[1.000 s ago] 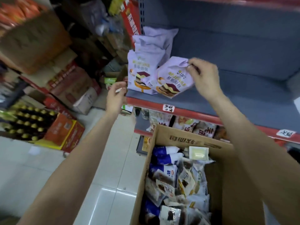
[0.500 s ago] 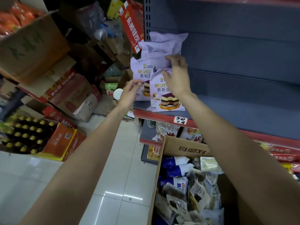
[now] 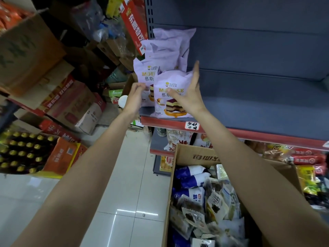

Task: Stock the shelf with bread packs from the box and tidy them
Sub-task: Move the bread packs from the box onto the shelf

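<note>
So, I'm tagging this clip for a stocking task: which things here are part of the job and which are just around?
Part of the job:
front purple pack, right hand straightening it
purple pack behind, pinched by left hand
blue shelf
cardboard box of packs

Just around:
crate of bottles
stacked cartons
red boxes

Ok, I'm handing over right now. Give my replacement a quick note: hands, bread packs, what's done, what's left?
Left hand: pinching the edge of the rear-left purple pack.
Right hand: fingers straight, thumb on the front purple pack, steadying it upright.
Done: several purple packs stand at the left end of the shelf.
Left: the rest of the shelf is bare; the box below holds many more packs. Release, restock, straighten.
</note>
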